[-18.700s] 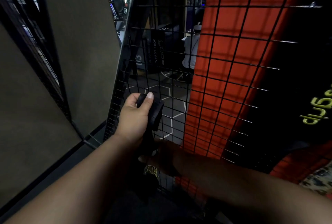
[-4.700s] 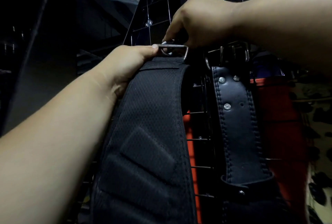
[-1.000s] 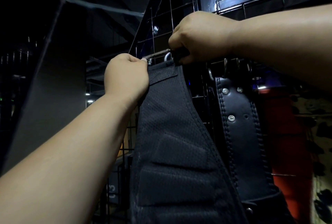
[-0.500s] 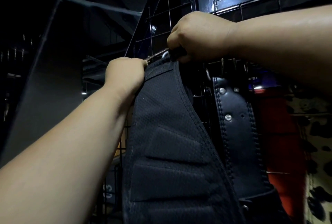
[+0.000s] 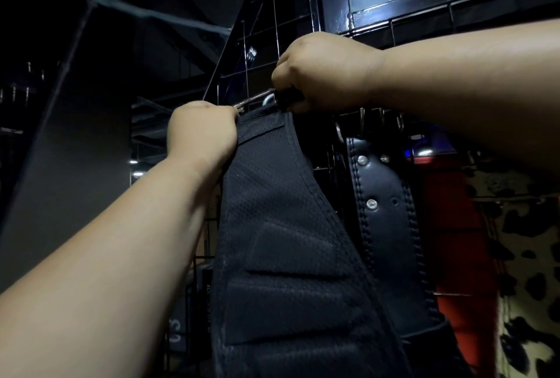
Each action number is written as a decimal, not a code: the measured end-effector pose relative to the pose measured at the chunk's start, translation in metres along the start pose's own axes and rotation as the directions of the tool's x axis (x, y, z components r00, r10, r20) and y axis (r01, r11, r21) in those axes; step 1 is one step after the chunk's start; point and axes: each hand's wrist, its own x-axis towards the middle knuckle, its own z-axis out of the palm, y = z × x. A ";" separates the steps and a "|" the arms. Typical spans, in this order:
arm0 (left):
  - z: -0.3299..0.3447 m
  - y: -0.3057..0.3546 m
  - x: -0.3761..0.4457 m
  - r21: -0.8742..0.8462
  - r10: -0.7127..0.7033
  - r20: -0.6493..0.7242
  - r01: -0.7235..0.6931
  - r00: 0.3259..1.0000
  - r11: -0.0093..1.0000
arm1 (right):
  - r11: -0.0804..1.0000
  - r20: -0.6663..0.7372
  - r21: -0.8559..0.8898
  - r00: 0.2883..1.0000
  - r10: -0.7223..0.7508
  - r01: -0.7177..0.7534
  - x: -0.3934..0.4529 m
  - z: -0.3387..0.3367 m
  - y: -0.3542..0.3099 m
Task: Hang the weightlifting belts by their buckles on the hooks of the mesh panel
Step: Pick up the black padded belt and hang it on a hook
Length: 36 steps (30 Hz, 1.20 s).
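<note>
A black woven belt (image 5: 281,241) is held up against the black mesh panel (image 5: 274,14), its padded length hanging down through the middle of the view. The belt's top left corner is gripped by the left hand (image 5: 203,132), whose fingers are curled around the fabric edge just below the metal buckle (image 5: 256,100). The buckle is seen as a thin silver bar running up to the right, with a small silver ring at its right end. The right hand (image 5: 324,71) is closed in a tight grip at that right end of the buckle, pinching a dark part there; what exactly is pinched, and whether a hook is engaged, cannot be told, since the fingers cover that spot. Just to the right, a black leather belt (image 5: 385,211) with silver rivets and stitched edges is already hung by its buckle (image 5: 368,123) high on the panel. Beyond it, a red surface (image 5: 448,226) and a spotted pattern (image 5: 530,256) are visible behind the wires.
</note>
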 end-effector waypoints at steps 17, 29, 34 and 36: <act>-0.002 -0.006 -0.008 0.129 0.084 -0.144 -0.065 0.986 0.989 | 0.999 -0.008 0.032 1.000 0.029 -0.029 -0.003 0.001 0.001; -0.015 0.002 0.001 0.242 0.131 -0.070 -0.111 0.989 0.964 | 1.000 0.013 -0.015 1.000 -0.021 0.021 -0.001 0.002 0.000; -0.017 0.011 0.007 0.277 0.141 -0.021 -0.130 0.990 0.952 | 0.996 -0.011 -0.024 0.996 -0.085 0.085 -0.001 0.000 -0.001; -0.018 0.015 0.012 0.299 0.136 0.005 -0.131 0.991 0.945 | 0.997 -0.012 -0.021 0.997 -0.079 0.079 -0.001 -0.001 -0.002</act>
